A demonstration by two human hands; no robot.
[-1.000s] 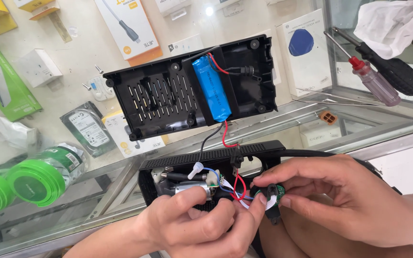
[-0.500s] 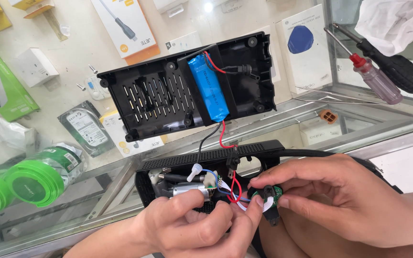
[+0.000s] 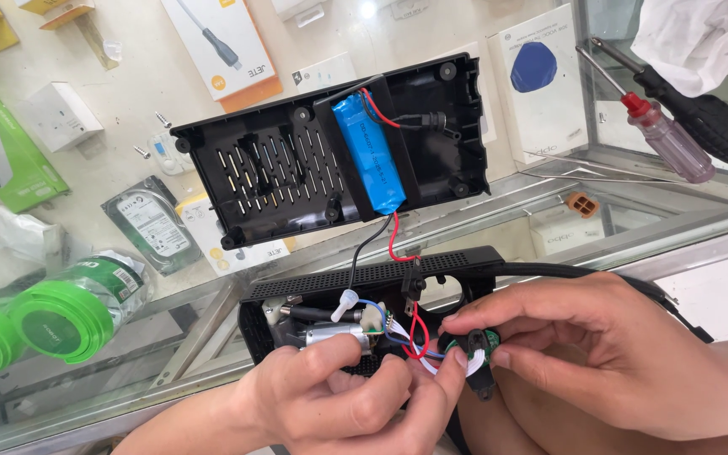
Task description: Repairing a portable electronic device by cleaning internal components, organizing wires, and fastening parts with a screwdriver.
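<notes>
An opened black plastic device lies on a glass counter. Its back cover [image 3: 280, 168] rests flat, holding a blue cylindrical battery [image 3: 370, 153] with red and black wires running down to the other half of the casing [image 3: 364, 278]. My left hand [image 3: 339, 404] steadies that casing from below, fingers against a small silver motor [image 3: 326, 335] and a bundle of red, blue and white wires [image 3: 406, 337]. My right hand [image 3: 583, 354] pinches a small round black part with a green circuit board [image 3: 475, 354] at the end of those wires.
Two screwdrivers [image 3: 667, 126] lie at the right under a white cloth [image 3: 693, 34]. Green tape rolls [image 3: 44, 320] sit at the left. Boxed goods, a hard drive [image 3: 149, 223] and loose screws [image 3: 153, 135] show beneath and on the glass.
Both hands keep their hold; fingers shift slightly around the wires and small round part. The view has drifted a little.
</notes>
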